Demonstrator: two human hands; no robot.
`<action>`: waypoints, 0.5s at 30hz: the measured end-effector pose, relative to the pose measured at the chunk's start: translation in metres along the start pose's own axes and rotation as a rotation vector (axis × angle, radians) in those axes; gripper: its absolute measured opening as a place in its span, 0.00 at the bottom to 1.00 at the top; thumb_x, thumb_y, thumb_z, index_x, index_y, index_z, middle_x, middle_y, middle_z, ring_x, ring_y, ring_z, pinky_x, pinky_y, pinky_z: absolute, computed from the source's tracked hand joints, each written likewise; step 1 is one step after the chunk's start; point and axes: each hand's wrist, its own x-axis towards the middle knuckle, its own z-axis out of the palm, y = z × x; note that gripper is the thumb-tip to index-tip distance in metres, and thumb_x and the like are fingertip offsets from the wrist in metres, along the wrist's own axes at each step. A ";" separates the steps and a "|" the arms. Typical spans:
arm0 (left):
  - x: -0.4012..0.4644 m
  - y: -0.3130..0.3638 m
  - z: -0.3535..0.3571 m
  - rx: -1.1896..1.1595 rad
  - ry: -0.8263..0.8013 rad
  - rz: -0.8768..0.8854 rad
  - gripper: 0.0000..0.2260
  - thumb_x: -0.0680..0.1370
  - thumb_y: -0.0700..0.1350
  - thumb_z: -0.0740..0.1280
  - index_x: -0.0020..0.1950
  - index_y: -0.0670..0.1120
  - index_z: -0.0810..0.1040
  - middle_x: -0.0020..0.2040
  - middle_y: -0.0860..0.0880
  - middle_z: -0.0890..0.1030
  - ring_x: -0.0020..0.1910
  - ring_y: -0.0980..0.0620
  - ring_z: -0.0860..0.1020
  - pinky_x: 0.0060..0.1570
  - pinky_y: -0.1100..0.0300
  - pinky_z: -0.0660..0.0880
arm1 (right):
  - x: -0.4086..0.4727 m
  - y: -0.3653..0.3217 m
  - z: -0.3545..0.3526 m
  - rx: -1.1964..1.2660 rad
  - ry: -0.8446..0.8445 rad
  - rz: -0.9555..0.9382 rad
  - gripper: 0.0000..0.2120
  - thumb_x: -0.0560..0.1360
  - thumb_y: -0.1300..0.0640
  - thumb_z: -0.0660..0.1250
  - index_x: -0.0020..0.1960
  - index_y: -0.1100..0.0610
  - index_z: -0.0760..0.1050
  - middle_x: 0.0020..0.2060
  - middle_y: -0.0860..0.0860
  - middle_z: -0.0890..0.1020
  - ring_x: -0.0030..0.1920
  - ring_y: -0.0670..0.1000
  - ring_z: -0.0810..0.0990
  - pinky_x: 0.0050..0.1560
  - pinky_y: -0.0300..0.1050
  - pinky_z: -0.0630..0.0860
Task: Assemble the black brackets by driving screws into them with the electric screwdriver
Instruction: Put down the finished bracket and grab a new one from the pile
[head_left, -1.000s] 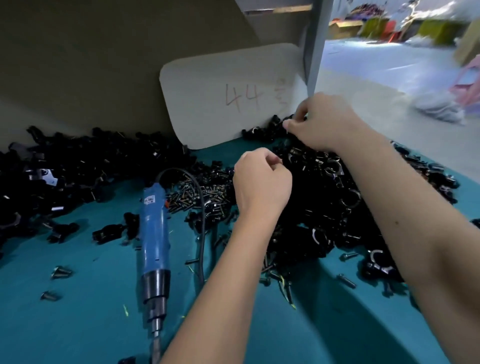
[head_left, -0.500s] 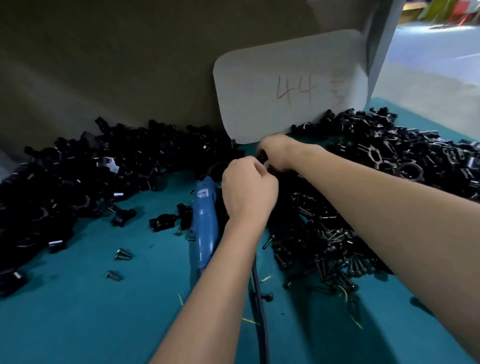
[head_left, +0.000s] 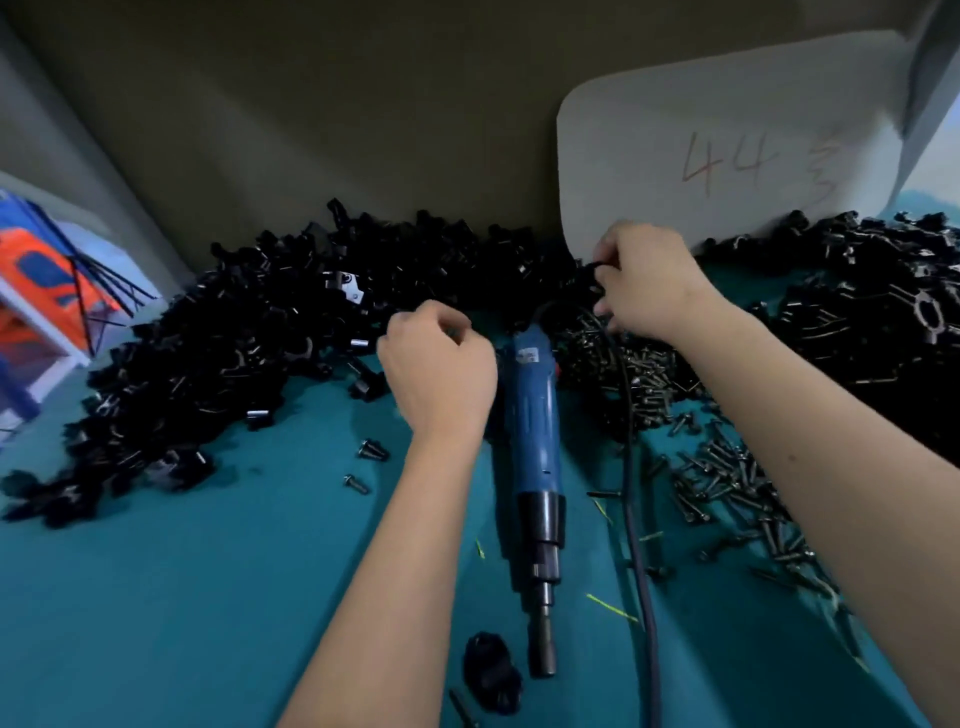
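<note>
Faintly pencilled in red on the white card (head_left: 727, 140) propped against the back wall: "44", then a scrawl too loose to read. Small white label on the blue electric screwdriver (head_left: 532, 436), print too blurred to make out.

Screwdriver flat on the teal table (head_left: 182, 597), tip toward the near edge, black cable (head_left: 631, 467) running along its right side. Left hand (head_left: 436, 374) just left of the blue body, fingers curled into a loose fist; whether anything sits inside, cannot tell. Right hand (head_left: 647, 280) beyond the screwdriver's rear end, near the card's lower edge, fingers pinching a small black bracket (head_left: 597, 270). Heap of black brackets (head_left: 249, 338) spread left of the left hand along the wall; a second heap (head_left: 857, 312) right of the right forearm. Loose screws (head_left: 727, 478) scattered between cable and right arm; two stray screws (head_left: 363, 462) on the cloth left of the left forearm. One black piece (head_left: 491, 670) beside the screwdriver's tip.

Compared with half a second ago: hands now apart rather than close together, left one shifted off to the tool's left side, right one still up by the card. View swung left, with an orange and blue object (head_left: 47, 280) now at the left edge.
</note>
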 end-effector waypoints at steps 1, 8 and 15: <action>0.003 -0.010 -0.007 0.060 0.047 -0.019 0.12 0.75 0.38 0.65 0.52 0.50 0.83 0.55 0.49 0.78 0.61 0.43 0.72 0.57 0.56 0.71 | -0.008 -0.008 0.006 0.145 -0.017 -0.005 0.06 0.83 0.65 0.61 0.54 0.58 0.75 0.42 0.60 0.84 0.35 0.55 0.85 0.33 0.47 0.81; 0.024 -0.060 -0.033 0.362 -0.082 -0.083 0.18 0.75 0.35 0.66 0.64 0.45 0.80 0.69 0.41 0.70 0.64 0.36 0.72 0.61 0.52 0.70 | -0.043 -0.049 0.044 0.555 -0.128 -0.001 0.13 0.78 0.54 0.74 0.44 0.64 0.81 0.30 0.51 0.74 0.31 0.49 0.71 0.37 0.43 0.70; 0.024 -0.044 -0.036 -0.259 -0.108 -0.196 0.08 0.79 0.50 0.74 0.45 0.47 0.82 0.38 0.52 0.83 0.37 0.51 0.81 0.38 0.60 0.77 | -0.062 -0.055 0.048 1.008 -0.162 0.095 0.14 0.79 0.68 0.65 0.37 0.57 0.68 0.37 0.54 0.81 0.37 0.54 0.87 0.24 0.39 0.70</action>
